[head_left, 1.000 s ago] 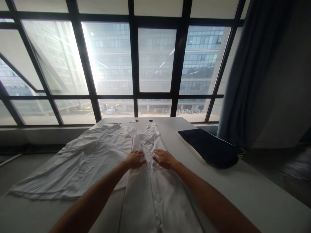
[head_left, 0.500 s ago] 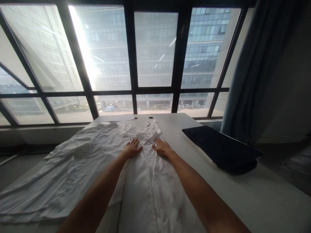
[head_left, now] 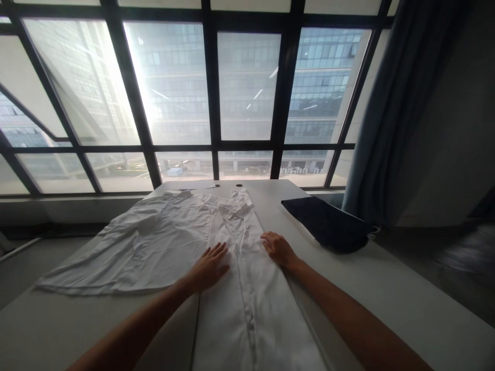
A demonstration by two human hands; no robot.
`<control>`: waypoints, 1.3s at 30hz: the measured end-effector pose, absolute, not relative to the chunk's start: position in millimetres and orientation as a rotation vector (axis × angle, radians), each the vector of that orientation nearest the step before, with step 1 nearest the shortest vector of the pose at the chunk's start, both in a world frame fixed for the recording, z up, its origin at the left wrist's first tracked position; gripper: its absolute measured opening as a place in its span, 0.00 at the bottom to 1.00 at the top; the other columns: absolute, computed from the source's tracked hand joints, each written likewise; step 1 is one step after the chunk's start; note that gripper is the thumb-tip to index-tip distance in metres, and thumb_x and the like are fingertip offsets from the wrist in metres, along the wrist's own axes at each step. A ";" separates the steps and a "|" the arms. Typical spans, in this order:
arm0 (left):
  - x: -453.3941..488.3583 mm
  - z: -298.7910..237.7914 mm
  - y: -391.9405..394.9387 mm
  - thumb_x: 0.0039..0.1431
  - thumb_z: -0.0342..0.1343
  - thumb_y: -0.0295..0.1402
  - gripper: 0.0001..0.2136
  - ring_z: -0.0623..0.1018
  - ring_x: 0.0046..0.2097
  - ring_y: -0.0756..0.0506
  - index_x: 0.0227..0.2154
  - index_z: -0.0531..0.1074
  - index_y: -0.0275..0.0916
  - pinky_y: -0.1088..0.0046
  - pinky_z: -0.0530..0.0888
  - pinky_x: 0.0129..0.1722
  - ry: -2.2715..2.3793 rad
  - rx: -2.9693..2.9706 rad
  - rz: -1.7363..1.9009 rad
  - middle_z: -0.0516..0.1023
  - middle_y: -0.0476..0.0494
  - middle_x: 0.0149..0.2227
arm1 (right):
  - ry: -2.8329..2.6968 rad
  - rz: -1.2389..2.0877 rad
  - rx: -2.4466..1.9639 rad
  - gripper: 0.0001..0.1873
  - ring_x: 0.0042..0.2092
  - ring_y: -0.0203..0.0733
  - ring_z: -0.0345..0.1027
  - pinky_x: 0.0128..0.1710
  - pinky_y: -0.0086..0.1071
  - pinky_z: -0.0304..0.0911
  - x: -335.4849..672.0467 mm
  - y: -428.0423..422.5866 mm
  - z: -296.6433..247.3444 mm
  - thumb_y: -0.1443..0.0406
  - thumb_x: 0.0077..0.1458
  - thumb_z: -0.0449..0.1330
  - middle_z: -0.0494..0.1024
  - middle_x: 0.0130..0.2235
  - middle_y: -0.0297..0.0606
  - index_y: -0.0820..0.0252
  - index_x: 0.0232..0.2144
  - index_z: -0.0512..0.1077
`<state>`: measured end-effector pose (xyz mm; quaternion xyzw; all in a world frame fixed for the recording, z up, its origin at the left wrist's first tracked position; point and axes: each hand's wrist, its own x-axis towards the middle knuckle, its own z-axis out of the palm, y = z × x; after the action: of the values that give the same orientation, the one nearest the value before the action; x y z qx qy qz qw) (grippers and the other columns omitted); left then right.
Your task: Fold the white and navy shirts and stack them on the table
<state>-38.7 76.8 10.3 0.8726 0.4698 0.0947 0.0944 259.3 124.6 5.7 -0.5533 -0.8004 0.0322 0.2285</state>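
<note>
A white garment lies lengthwise before me, with a seam down its middle and a crumpled, collar-like part at its far end. My left hand rests palm down on its left half, fingers stretched out. At the garment's right edge is my right hand, its fingers slightly bent and touching the cloth; nothing shows as gripped in it. A wide spread of wrinkled white cloth lies to the left, meeting the garment; I cannot tell whether the two are one piece.
The white table carries a dark navy folded cloth on the right. White sheets lie at the far edge, near two round holes. Beyond stand large windows and a blue-grey curtain.
Both hands have slid nearer to me and apart, the right one outward to the garment's edge. The collar-like part lies flatter. My view has tilted up a little.
</note>
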 end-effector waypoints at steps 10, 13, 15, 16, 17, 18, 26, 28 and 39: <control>-101.9 27.0 -31.9 0.64 0.48 0.29 0.19 0.61 0.67 0.41 0.55 0.73 0.42 0.58 0.61 0.65 0.907 2.459 0.422 0.67 0.40 0.64 | -2.348 0.580 -1.285 0.22 0.60 0.50 0.64 0.59 0.41 0.60 303.9 -0.3 25.3 0.73 0.51 0.59 0.70 0.60 0.46 0.57 0.48 0.79; -111.2 30.1 -43.9 0.62 0.55 0.34 0.17 0.61 0.67 0.39 0.54 0.74 0.44 0.55 0.62 0.64 0.806 2.466 0.453 0.69 0.41 0.62 | -2.470 0.705 -1.270 0.25 0.64 0.54 0.57 0.62 0.46 0.56 305.9 -20.4 40.2 0.72 0.48 0.62 0.65 0.64 0.43 0.52 0.49 0.78; -112.2 30.0 -49.8 0.60 0.58 0.37 0.19 0.60 0.67 0.37 0.55 0.73 0.45 0.52 0.60 0.65 0.751 2.490 0.430 0.68 0.40 0.63 | -2.566 0.764 -1.263 0.29 0.67 0.58 0.50 0.64 0.50 0.51 304.6 -29.0 49.5 0.71 0.45 0.65 0.62 0.66 0.43 0.50 0.52 0.77; -111.4 28.9 -52.5 0.59 0.60 0.38 0.20 0.60 0.68 0.37 0.55 0.73 0.46 0.51 0.59 0.65 0.737 2.511 0.411 0.67 0.41 0.63 | -2.601 0.786 -1.249 0.30 0.68 0.59 0.47 0.65 0.53 0.49 303.3 -32.0 53.0 0.71 0.43 0.66 0.61 0.66 0.43 0.49 0.52 0.77; -110.1 26.9 -54.9 0.59 0.60 0.38 0.21 0.59 0.68 0.36 0.56 0.72 0.47 0.49 0.57 0.66 0.729 2.538 0.399 0.67 0.41 0.64 | -2.622 0.797 -1.229 0.31 0.69 0.61 0.45 0.65 0.55 0.46 301.7 -34.4 55.5 0.70 0.42 0.68 0.61 0.66 0.42 0.49 0.51 0.77; -108.4 24.2 -57.1 0.60 0.59 0.37 0.21 0.59 0.68 0.36 0.56 0.72 0.48 0.49 0.56 0.66 0.721 2.566 0.400 0.67 0.41 0.64 | -2.632 0.798 -1.205 0.29 0.69 0.61 0.44 0.66 0.57 0.42 299.9 -36.1 57.2 0.70 0.42 0.68 0.62 0.66 0.42 0.49 0.50 0.78; -94.7 26.5 -68.4 0.69 0.48 0.35 0.13 0.73 0.59 0.44 0.51 0.73 0.45 0.61 0.62 0.64 0.652 2.578 0.742 0.78 0.41 0.53 | -2.424 0.861 -0.904 0.11 0.57 0.50 0.68 0.66 0.53 0.43 287.6 -46.4 72.2 0.66 0.58 0.58 0.80 0.47 0.43 0.58 0.39 0.79; -94.0 41.5 -71.7 0.70 0.47 0.38 0.14 0.76 0.55 0.43 0.49 0.74 0.43 0.65 0.67 0.60 0.674 2.501 0.787 0.79 0.39 0.51 | -2.355 0.925 -0.858 0.12 0.51 0.49 0.73 0.61 0.49 0.55 288.8 -48.1 81.9 0.61 0.60 0.57 0.81 0.45 0.44 0.60 0.39 0.79; -70.6 126.3 37.9 0.57 0.48 0.61 0.28 0.63 0.26 0.50 0.23 0.68 0.37 0.74 0.64 0.25 1.082 1.900 1.409 0.65 0.50 0.21 | -1.810 1.096 -1.019 0.34 0.45 0.53 0.73 0.46 0.43 0.69 286.0 64.9 136.9 0.38 0.46 0.62 0.80 0.41 0.46 0.63 0.35 0.78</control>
<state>-70.6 37.9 126.3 0.7040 0.4008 0.5219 0.2670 286.0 64.9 136.9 -0.4004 -0.7108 0.4306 0.3860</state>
